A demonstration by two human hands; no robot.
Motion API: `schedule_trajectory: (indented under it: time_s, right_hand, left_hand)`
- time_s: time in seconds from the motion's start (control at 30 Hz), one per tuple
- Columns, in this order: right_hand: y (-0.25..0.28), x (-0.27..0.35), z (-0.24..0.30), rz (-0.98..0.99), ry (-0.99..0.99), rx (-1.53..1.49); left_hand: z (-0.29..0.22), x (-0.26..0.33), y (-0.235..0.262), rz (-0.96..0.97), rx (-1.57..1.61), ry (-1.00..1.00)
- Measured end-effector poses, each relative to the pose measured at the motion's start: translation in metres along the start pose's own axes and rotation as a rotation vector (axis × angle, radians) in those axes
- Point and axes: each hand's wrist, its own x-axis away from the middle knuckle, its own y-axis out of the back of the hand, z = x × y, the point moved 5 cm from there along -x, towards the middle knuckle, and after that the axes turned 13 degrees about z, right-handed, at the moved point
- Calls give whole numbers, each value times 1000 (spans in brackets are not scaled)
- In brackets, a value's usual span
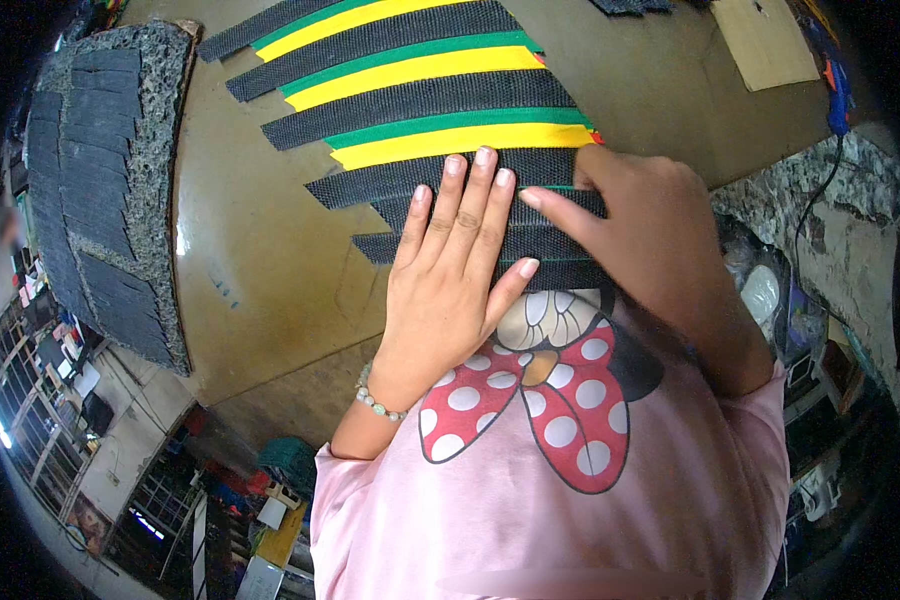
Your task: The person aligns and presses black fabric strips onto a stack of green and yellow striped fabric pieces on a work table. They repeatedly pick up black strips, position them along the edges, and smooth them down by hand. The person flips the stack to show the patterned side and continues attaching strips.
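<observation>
Several black woven webbing strips (420,77) lie side by side on the table, alternating with green-and-yellow bands (460,143). The strips' left ends are staggered, and small red bits show at some right ends. Flat on the nearer black strips rests my left hand (450,260), its fingers stretched out and pointing away from me. At the right ends of these strips is my right hand (650,205), thumb extended over a black strip (560,203) and fingers bent around its end. The right fingertips are partly hidden behind the hand.
A brownish table (260,240) lies under the strips. At left stands a speckled grey slab (160,150) covered with stacked dark pieces (100,200). A tan cardboard piece (765,45) and a blue tool with a cord (838,100) sit at the far right. Plastic-wrapped items (760,290) are at right.
</observation>
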Motion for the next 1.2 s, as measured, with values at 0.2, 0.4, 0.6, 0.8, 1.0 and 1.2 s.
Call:
schedule_trajectory:
  time_s: [0.2, 0.4, 0.6, 0.8, 1.0, 1.2]
  right_hand:
    - [8, 9, -28, 47, -73, -267]
    - [4, 11, -31, 3, -10, -223]
    - [3, 8, -31, -14, 8, -246]
    - [8, 21, -31, -70, -7, -161]
    - [11, 35, -58, 52, -135, -488]
    - [10, 35, -60, 28, -157, -453]
  left_hand:
    - [1, 0, 0, 20, -26, 28]
    - [0, 0, 0, 44, -35, 35]
    - [-2, 0, 2, 40, -30, 21]
    - [-4, -1, 1, 24, -82, 35]
    - [-5, -1, 0, 8, -105, 19]
    - [-5, -1, 1, -13, -95, 34]
